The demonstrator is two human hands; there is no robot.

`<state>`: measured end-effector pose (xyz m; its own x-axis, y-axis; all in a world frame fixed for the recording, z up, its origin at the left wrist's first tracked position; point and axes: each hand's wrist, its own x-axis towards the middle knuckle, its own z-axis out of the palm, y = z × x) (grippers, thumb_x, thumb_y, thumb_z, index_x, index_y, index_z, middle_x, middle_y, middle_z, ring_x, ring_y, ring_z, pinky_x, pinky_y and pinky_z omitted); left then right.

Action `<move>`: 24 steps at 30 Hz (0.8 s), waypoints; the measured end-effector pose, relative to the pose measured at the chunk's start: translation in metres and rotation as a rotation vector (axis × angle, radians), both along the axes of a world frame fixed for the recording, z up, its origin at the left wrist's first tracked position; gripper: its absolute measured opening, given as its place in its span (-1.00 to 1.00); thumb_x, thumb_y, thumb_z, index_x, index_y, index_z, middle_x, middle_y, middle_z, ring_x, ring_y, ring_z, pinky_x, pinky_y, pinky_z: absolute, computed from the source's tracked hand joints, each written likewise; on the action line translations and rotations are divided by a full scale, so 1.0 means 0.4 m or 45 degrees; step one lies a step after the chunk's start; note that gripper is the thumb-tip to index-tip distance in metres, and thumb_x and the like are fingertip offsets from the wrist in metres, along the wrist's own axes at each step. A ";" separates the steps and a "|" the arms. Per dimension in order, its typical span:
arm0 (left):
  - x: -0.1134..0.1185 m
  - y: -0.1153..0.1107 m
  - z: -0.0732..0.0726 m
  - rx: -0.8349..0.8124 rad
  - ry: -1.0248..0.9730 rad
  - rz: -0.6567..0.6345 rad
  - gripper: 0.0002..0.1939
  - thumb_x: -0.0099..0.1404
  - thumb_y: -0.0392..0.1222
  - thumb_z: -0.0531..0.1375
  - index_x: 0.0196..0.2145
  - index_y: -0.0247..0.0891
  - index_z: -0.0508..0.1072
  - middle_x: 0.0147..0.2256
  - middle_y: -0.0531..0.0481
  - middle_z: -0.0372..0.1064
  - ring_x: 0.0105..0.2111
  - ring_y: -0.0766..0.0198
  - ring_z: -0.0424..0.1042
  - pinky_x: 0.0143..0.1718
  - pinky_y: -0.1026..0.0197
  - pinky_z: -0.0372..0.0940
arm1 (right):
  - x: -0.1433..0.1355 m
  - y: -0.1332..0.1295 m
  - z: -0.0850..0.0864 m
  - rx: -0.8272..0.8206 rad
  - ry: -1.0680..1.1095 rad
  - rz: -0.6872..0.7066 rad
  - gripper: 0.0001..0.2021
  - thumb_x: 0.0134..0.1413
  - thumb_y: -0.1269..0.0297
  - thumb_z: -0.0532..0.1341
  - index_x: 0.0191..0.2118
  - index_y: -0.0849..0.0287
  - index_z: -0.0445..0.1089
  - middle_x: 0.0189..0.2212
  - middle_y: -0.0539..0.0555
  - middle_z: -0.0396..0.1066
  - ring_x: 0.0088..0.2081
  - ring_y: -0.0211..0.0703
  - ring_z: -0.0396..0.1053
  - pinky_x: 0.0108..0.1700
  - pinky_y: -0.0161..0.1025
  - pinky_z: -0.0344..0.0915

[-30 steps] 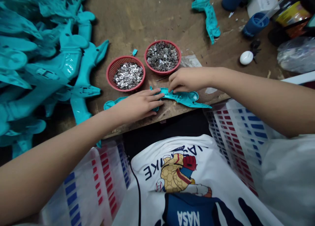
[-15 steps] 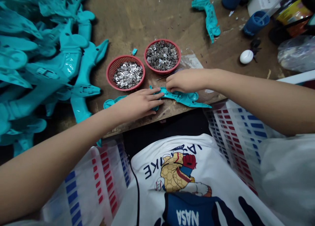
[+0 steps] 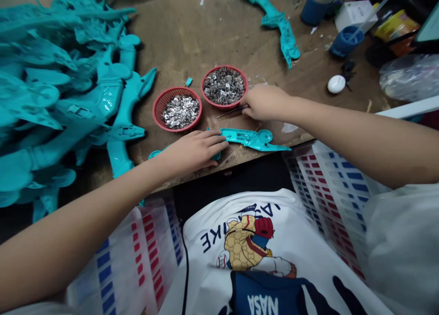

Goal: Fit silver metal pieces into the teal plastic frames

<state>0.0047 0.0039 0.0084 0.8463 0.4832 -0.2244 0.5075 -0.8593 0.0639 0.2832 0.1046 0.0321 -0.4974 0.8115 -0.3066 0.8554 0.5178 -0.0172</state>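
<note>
Nearest of all, at six o'clock, the white shirt (image 3: 260, 251), with a slotted crate (image 3: 123, 260) at seven and a second crate (image 3: 324, 182) at four, both right up by the edge of the table (image 3: 236, 157). And here's the turquoise part (image 3: 247, 138), centre of our dial, lying along that near edge, its pointed end out towards three. Very little wood on the six o'clock side, so a slide that way risks a drop.

Left hand (image 3: 204, 150): fingers spread and lowered over the part, resting on it, not wrapped round. Now the right hand (image 3: 262, 102), between one and two, curled with its fingers on the end of a thin dark tool (image 3: 232, 111), the tip aimed towards nine; how firm that grip is, I can't tell.

The step, I'd judge, is part steadied, tool being handled. The next move calls for a clean lift clear of the basket rim and a still left hand.

Tight at twelve: the basket of dark metal pieces (image 3: 224, 87) is just beyond the tool, the basket of shiny pieces (image 3: 177, 109) at ten. The turquoise heap (image 3: 68, 100) crowds nine. Best room? Bare wood past the baskets, towards twelve, before a lone turquoise piece (image 3: 283, 31) at one.
</note>
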 end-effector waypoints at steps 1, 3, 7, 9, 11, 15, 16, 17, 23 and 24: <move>0.002 -0.002 0.003 0.006 0.009 0.006 -0.34 0.63 -0.03 0.38 0.55 -0.28 0.46 0.49 -0.37 0.47 0.55 -0.15 0.42 0.58 -0.16 0.37 | -0.005 -0.009 -0.002 0.032 -0.058 -0.008 -0.68 0.56 0.26 0.32 0.22 0.28 0.71 0.13 0.40 0.68 0.11 0.34 0.62 0.05 -0.02 0.48; 0.003 -0.001 0.006 0.007 0.018 0.003 -0.36 0.65 -0.02 0.35 0.54 -0.33 0.46 0.48 -0.41 0.48 0.54 -0.15 0.43 0.57 -0.15 0.38 | -0.015 -0.024 -0.008 0.066 -0.143 -0.014 -0.67 0.58 0.28 0.28 0.23 0.32 0.68 0.16 0.45 0.66 0.12 0.39 0.63 0.04 0.01 0.50; -0.003 0.009 -0.004 0.001 -0.014 -0.019 -0.41 0.68 0.00 0.31 0.48 -0.40 0.52 0.46 -0.44 0.48 0.55 -0.21 0.40 0.58 -0.23 0.37 | -0.021 -0.027 -0.014 0.080 -0.183 0.002 -0.67 0.57 0.30 0.28 0.23 0.31 0.68 0.17 0.42 0.66 0.13 0.38 0.62 0.05 0.00 0.48; -0.006 0.010 -0.012 0.013 -0.046 -0.008 -0.43 0.69 0.01 0.28 0.45 -0.42 0.55 0.46 -0.47 0.47 0.53 -0.25 0.42 0.56 -0.27 0.40 | -0.009 -0.019 -0.004 0.068 -0.191 0.001 -0.68 0.54 0.26 0.32 0.22 0.27 0.70 0.11 0.36 0.69 0.12 0.35 0.61 0.06 -0.03 0.45; -0.008 0.009 -0.018 0.033 -0.083 0.007 -0.44 0.69 0.00 0.28 0.44 -0.42 0.56 0.45 -0.51 0.45 0.48 -0.29 0.45 0.51 -0.30 0.45 | 0.007 -0.013 0.016 0.025 -0.179 0.040 -0.70 0.49 0.22 0.37 0.17 0.21 0.74 0.01 0.29 0.71 0.08 0.31 0.61 0.03 -0.06 0.42; -0.012 0.003 -0.024 0.101 -0.211 0.057 -0.47 0.60 -0.03 0.36 0.38 -0.35 0.63 0.47 -0.55 0.37 0.53 -0.46 0.34 0.53 -0.52 0.39 | 0.027 -0.031 0.061 -0.148 -0.068 0.294 -0.80 0.42 0.21 0.42 -0.01 0.12 0.80 -0.22 0.16 0.71 -0.11 0.15 0.61 -0.11 -0.13 0.36; -0.014 0.002 -0.025 0.103 -0.245 0.068 -0.48 0.58 -0.04 0.38 0.36 -0.33 0.64 0.50 -0.55 0.33 0.57 -0.50 0.27 0.57 -0.56 0.33 | 0.026 -0.040 0.068 -0.177 -0.065 0.334 -0.81 0.41 0.22 0.42 -0.04 0.12 0.80 -0.25 0.16 0.70 -0.15 0.14 0.60 -0.14 -0.12 0.35; -0.015 0.002 -0.025 0.090 -0.271 0.071 -0.49 0.57 -0.06 0.39 0.35 -0.33 0.64 0.55 -0.54 0.27 0.62 -0.51 0.20 0.60 -0.57 0.28 | 0.023 -0.049 0.071 -0.193 -0.076 0.348 -0.82 0.41 0.24 0.42 -0.06 0.13 0.80 -0.26 0.17 0.69 -0.18 0.14 0.60 -0.17 -0.11 0.33; -0.014 0.012 -0.036 -0.135 -0.225 0.033 -0.50 0.61 -0.15 0.28 0.38 -0.46 0.54 0.68 -0.54 0.02 0.71 -0.32 0.07 0.69 -0.39 0.20 | 0.010 -0.066 0.033 -0.167 -0.024 0.325 -0.87 0.35 0.22 0.51 -0.12 0.16 0.79 -0.28 0.21 0.67 -0.17 0.20 0.63 -0.10 -0.07 0.40; -0.012 0.014 -0.039 -0.158 -0.211 0.035 -0.51 0.61 -0.15 0.27 0.36 -0.47 0.53 0.68 -0.55 0.01 0.70 -0.31 0.10 0.69 -0.38 0.21 | 0.010 -0.065 0.027 -0.156 -0.003 0.329 -0.87 0.35 0.22 0.52 -0.12 0.17 0.78 -0.29 0.21 0.67 -0.18 0.20 0.63 -0.11 -0.07 0.41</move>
